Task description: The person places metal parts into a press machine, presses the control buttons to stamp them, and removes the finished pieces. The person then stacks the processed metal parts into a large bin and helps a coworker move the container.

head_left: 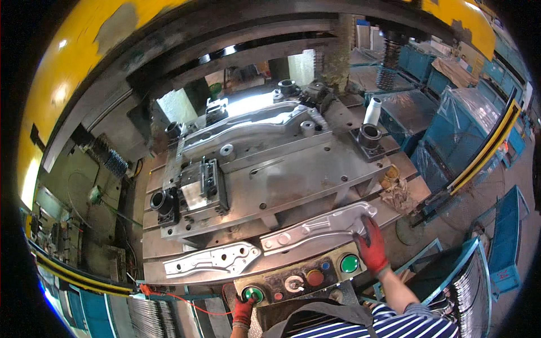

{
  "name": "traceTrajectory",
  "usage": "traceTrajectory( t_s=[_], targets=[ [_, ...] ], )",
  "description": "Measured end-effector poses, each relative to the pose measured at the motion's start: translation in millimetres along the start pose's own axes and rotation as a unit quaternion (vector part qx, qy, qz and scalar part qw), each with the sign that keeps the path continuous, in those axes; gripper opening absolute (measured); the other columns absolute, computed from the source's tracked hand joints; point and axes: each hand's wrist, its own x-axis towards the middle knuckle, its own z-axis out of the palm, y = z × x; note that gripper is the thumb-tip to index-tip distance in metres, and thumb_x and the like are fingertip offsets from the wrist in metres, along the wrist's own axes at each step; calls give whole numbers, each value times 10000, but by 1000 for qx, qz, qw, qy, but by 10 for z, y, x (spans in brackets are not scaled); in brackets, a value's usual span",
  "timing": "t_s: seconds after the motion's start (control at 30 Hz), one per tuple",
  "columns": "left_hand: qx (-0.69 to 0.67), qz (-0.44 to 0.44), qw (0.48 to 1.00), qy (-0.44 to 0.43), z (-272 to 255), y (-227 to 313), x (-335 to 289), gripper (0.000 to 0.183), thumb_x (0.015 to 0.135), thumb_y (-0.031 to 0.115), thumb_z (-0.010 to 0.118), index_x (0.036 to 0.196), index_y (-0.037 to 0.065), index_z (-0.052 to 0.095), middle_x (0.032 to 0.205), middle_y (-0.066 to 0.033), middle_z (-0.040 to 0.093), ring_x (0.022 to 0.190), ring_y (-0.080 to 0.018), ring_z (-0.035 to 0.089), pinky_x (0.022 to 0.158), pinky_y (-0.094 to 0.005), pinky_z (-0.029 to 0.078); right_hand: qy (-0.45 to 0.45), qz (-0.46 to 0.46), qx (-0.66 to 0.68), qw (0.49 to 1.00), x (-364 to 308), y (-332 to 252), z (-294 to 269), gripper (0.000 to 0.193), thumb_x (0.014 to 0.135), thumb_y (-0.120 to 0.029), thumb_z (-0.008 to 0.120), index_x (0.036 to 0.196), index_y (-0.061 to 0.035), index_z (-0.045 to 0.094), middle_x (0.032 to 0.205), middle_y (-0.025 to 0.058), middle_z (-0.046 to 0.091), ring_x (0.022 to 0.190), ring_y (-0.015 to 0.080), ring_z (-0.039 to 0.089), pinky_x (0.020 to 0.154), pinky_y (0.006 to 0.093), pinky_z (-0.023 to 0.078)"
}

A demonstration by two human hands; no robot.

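My left hand [243, 312], in a red glove with dark fingertips, is at the left green push button [252, 294] of the control panel [331, 277]. Its fingers look curled, the tips on the button. My right hand [373, 248], gloved alike, is at the right end of a long stamped metal part [315, 229], fingers over its upper face and thumb at its near edge. This part lies on the press bed in front of the die. Left of it rests a shorter, flatter stamped part [211, 259] with several holes. Another formed part [248, 127] sits on the lower die [282, 174].
The yellow press frame [73, 56] arches overhead. Yellow-black guard bars [487, 146] flank the bed. A crumpled rag [397, 194] lies at the bed's right; a white bottle [372, 111] stands near a guide post. Blue bins [459, 127] and racks of stacked parts [468, 293] surround me.
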Motion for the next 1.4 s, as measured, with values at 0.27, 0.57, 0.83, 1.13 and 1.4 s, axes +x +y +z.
traceTrajectory(
  t_s=[0.27,0.57,0.83,1.13,1.4],
  targets=[
    [4,39,999,9,-33,-114,93,850,701,-72,673,1436,69,268,1276,-97,522,1151,-232,517,982,-337,424,-129,226,-30,965,-1279,1726,957,608,801,-354,699,1259,-10,494,1124,226,613,1061,382,575,897,436,452],
    [72,-87,986,122,91,124,-98,730,657,76,773,1296,4,427,1185,-126,578,1055,-228,578,913,-337,468,-202,285,37,936,-960,1227,593,664,772,-411,725,1189,49,488,1165,260,570,1081,408,555,923,447,444],
    [43,11,996,80,112,167,-134,681,709,22,716,1312,13,400,1196,-138,564,1099,-237,555,937,-333,450,-207,280,104,932,-843,953,401,587,802,-347,709,1185,42,492,1142,238,583,1066,391,559,931,431,439],
    [19,-56,995,80,75,-30,-12,805,722,89,737,1398,-1,308,1280,-156,519,1128,-240,534,967,-336,429,-205,266,11,942,-999,1337,666,647,801,-359,705,1224,56,446,1218,280,526,1160,413,494,958,448,409],
    [-63,-5,998,24,-3,-289,61,885,685,-51,667,1451,80,245,1341,-101,464,1202,-229,478,1022,-332,385,-307,50,-135,941,-411,700,157,586,822,-479,600,1129,15,529,1085,268,596,1019,440,563,863,478,464]
  ],
)
